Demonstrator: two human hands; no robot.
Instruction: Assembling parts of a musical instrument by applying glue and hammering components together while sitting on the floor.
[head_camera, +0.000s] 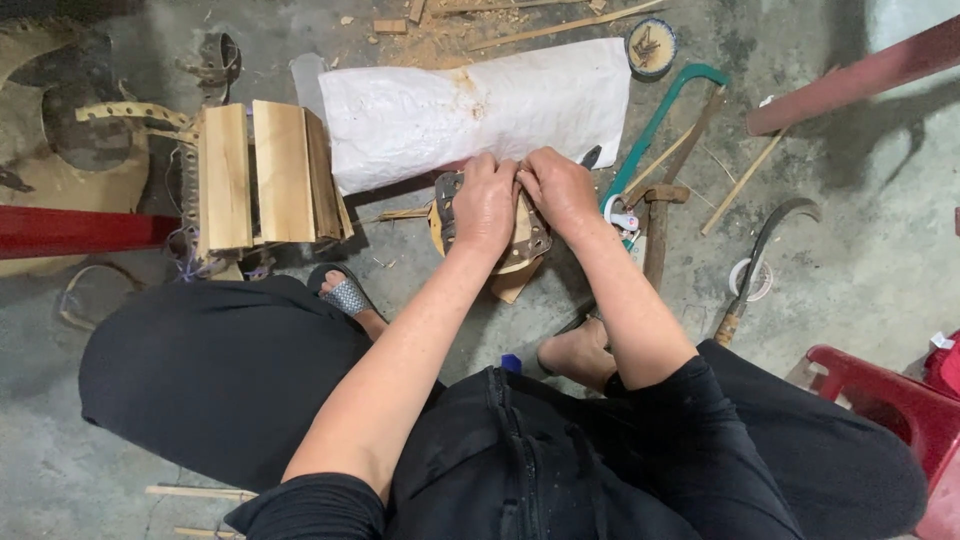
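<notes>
Perforated strap (447, 205) on wood piece, left hand (487, 205) and right hand (558, 190) pressing, white sack (480, 110) adjoining

Workshop floor, seen from above

Bare grey concrete floor (850, 230), stained and scattered with wood shavings (450, 40); red plastic chair (880, 395) at lower right; red bar (70, 230) at left, another red beam (850, 80) upper right casting shadow; soft, even light.

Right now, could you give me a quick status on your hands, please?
Left hand and right hand both gripping the round piece. Hammer and saw beside it.
</notes>
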